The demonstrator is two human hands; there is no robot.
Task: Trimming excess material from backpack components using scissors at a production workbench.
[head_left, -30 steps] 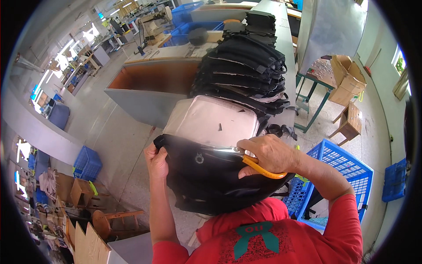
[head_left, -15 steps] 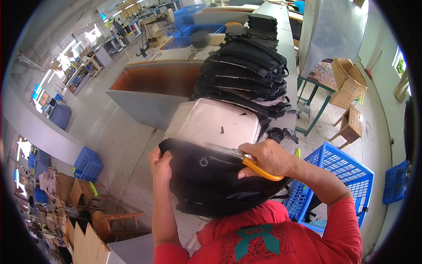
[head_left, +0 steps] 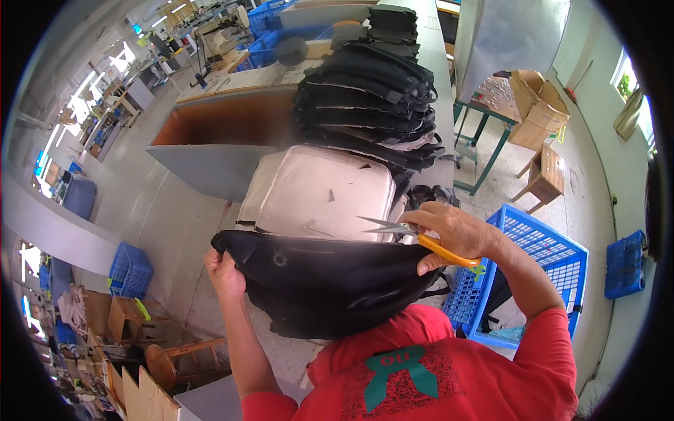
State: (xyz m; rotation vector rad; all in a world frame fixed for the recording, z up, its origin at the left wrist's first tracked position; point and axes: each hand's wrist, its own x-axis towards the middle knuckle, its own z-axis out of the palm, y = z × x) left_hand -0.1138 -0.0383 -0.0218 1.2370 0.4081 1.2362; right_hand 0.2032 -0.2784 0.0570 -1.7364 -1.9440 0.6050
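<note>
Obscured: the finger loops of the steel scissors with orange handles (head_left: 425,243), largely covered by the right hand (head_left: 453,231); the fingertips of the left hand (head_left: 228,275), curled out of sight at the cloth; the near part of the pale beige rounded panel (head_left: 302,186), behind the glossy black fabric piece (head_left: 330,281). Individual layers in the heaped stack of black fabric parts (head_left: 368,98) are hard to count. Contents of the blue plastic lattice crate (head_left: 545,228), partly in view: dark and teal material.

Position: fabric piece spread between the hands, in front of the person's red shirt (head_left: 421,375), its upper left corner at the left hand. Scissors in the right hand, blades pointing left over the near edge of the panel. Panel bears small dark scraps; stack directly beyond, along the long pale worktop (head_left: 432,42). Crate to the right, below the right forearm.

Hands: left, closed, gripping the fabric corner. Right, closed around the scissor handles, blades slightly parted; whether its thumb touches the fabric cannot be told.
</note>
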